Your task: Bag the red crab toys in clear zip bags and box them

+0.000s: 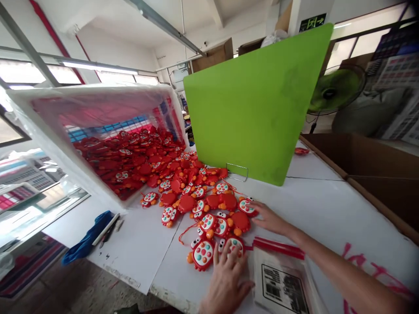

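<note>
Red crab-shaped toys with white bellies, coloured dots and orange claws lie in a loose pile on the white table. My left hand (227,272) rests with spread fingers over a crab toy (235,245) at the near end of the pile, partly hiding it. Left of that hand, another crab toy (203,254) lies face up. My right hand (266,217) reaches in from the right, its fingers and thumb apart at the edge of a crab toy (246,207). Below the right forearm lies a clear zip bag (278,250) with a red seal and a black-printed label.
A white-edged, plastic-wrapped bin (65,168) on its side spills many crab toys. A green board (245,113) stands behind the pile, with a wire stand (237,172) at its base. A blue cloth (87,240) and pen-like tools lie left; a cardboard box (376,174) stands right.
</note>
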### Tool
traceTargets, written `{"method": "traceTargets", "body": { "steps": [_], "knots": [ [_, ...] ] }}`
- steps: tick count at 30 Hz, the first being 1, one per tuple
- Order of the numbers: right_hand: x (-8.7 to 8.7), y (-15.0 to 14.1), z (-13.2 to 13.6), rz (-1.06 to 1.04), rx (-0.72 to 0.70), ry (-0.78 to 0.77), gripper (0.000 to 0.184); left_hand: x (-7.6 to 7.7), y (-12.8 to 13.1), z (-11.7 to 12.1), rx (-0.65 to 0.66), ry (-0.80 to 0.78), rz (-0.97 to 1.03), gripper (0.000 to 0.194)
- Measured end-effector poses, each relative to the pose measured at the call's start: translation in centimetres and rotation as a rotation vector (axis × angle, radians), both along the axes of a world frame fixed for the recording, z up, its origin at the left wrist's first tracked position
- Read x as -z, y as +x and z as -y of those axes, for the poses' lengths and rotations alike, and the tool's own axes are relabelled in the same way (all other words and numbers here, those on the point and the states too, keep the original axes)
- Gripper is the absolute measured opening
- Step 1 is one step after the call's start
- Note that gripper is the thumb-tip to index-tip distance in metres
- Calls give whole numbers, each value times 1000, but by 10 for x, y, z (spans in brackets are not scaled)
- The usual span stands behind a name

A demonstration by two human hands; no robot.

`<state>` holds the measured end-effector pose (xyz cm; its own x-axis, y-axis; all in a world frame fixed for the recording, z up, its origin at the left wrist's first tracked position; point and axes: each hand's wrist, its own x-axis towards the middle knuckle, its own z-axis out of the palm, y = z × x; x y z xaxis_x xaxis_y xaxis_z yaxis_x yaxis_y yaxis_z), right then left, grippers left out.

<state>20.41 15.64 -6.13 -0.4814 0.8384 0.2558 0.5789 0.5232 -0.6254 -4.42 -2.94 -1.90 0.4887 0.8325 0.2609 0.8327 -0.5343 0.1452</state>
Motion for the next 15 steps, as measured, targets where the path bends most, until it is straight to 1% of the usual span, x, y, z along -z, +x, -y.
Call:
{"method": "traceTargets", "body": {
  "steps": [2, 3, 4, 5, 7, 9, 11, 13, 14, 15],
  "knots": [
    [-8, -27, 21, 33, -201, -13, 76, 13, 9, 12, 34, 15, -76, 44],
    [-10, -39, 30, 53, -255, -16, 83, 17, 8, 13, 18, 26, -99, 38],
    [-12, -47, 37, 48, -266, -14, 85, 18, 6, 11, -6, 35, -107, 35],
    [-13, -53, 43, -2, -245, -23, 84, 17, 3, 8, -30, 37, -99, 34],
    [-12, -58, 47, -194, -148, -66, 71, 10, -3, 0, -75, 29, -28, 35],
    [-10, -53, 45, -405, -45, -148, 55, 2, -2, -4, -100, 14, 100, 37],
    [-8, -42, 43, -538, 37, -229, 44, -6, 6, -7, -122, -34, 281, 35],
    [-9, -28, 49, -614, 90, -298, 39, -11, 21, -9, -178, -148, 503, 29],
    [-12, -21, 56, -659, 102, -339, 38, -12, 30, -11, -226, -230, 623, 27],
    [-15, -14, 65, -728, 103, -397, 37, -12, 39, -13, -281, -323, 742, 29]
  ]
}}
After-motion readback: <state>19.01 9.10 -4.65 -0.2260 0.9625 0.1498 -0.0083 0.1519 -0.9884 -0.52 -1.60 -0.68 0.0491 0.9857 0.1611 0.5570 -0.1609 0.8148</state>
